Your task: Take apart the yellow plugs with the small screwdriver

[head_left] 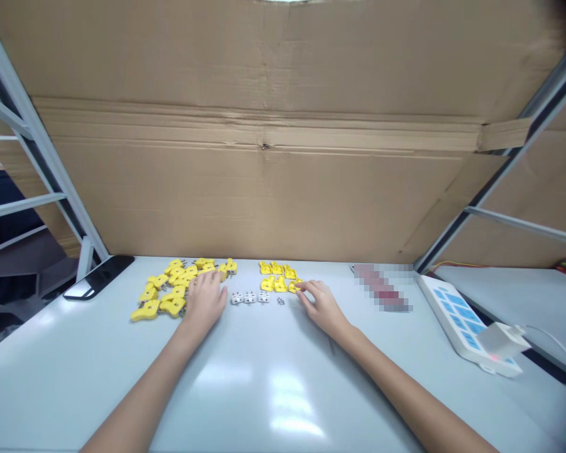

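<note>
My left hand (205, 298) lies palm down with its fingers stretched out, at the right side of a pile of yellow plugs (173, 289) with metal pins. Whether its fingertips touch a plug is hidden. My right hand (324, 308) has thumb and fingers apart; its fingertips reach a yellow plug cover (293, 287) at the end of two short rows of yellow covers (280, 284). Between the hands stand three white plug inserts (249, 298) with pins. Beside them is a small heap of screws (280, 301).
A white power strip (457, 314) with a white adapter (502, 340) lies at the right. A black phone (99, 277) rests at the left table edge. Cardboard (273, 201) closes off the back. A person (9, 214) is beyond the left frame.
</note>
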A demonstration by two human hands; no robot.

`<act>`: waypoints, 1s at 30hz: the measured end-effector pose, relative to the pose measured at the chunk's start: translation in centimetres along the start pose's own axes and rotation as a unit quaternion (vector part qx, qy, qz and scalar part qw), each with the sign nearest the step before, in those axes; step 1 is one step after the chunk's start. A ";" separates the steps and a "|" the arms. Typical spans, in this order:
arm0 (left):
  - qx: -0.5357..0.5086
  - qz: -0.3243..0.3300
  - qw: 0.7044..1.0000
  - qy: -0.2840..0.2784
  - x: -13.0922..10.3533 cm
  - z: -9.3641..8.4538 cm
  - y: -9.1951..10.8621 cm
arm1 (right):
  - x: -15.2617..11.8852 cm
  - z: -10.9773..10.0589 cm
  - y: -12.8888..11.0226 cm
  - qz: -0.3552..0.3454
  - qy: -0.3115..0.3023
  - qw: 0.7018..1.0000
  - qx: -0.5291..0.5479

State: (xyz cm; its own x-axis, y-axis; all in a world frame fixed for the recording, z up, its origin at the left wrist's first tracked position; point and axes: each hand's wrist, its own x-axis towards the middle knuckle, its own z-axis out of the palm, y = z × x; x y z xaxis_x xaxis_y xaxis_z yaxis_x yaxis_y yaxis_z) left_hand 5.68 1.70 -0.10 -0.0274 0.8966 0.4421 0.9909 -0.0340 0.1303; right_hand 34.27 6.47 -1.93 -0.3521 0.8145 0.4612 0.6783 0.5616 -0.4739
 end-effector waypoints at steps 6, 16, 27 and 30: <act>0.059 -0.120 0.984 -0.115 0.6 -0.7 -2.0 | -0.1 -0.9 0.7 0.065 0.033 0.997 0.022; 0.010 -0.136 0.985 -0.103 1.0 -0.1 -3.2 | -0.8 -2.5 0.7 0.159 -0.034 0.985 -0.058; -0.103 -0.063 0.990 -0.070 0.9 0.1 -3.3 | -1.4 -2.5 0.4 0.237 -0.094 0.960 -0.114; -0.168 -0.009 0.986 0.008 0.9 0.3 -3.2 | -1.4 -2.4 0.4 0.242 -0.108 0.958 -0.111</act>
State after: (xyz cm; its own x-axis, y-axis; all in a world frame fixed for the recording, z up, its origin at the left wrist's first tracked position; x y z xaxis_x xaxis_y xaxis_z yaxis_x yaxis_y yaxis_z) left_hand 2.49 2.74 -0.42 -0.0502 0.8912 0.4507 0.8906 -0.1644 0.4241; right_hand 36.53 5.20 -0.95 -0.0702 0.9963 0.0496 0.9076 0.0844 -0.4113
